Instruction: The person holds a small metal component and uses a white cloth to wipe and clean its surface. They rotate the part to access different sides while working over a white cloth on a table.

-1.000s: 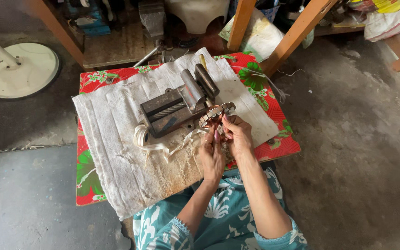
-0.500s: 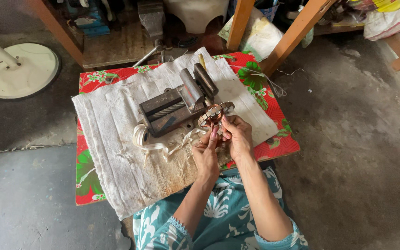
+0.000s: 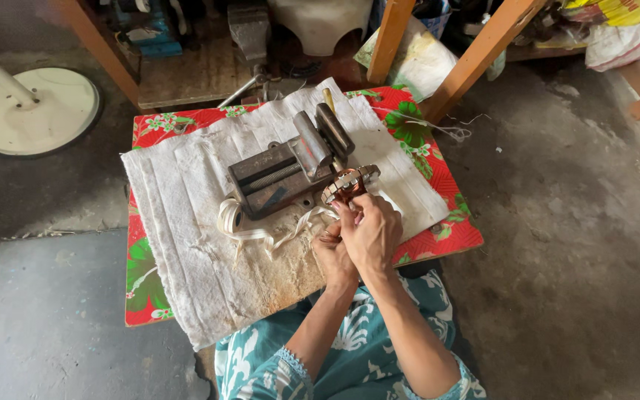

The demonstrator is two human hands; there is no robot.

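A round motor stator with copper windings (image 3: 348, 185) is held at the right end of a small grey bench vise (image 3: 284, 170). My right hand (image 3: 373, 230) is closed around its lower side. My left hand (image 3: 332, 250) sits just below and behind it, fingers curled against the windings, partly hidden by the right hand. A roll of white tape (image 3: 230, 216) lies by the vise, and a strand of it runs toward my hands.
The vise stands on a white cloth (image 3: 187, 222) over a low table with a red flowered cover (image 3: 446, 192). A white round fan base (image 3: 35, 110) is on the floor at the left. Wooden legs (image 3: 483, 52) and clutter stand behind the table.
Both hands have stayed on the stator, with only small finger shifts. The vise and tape roll have not moved.
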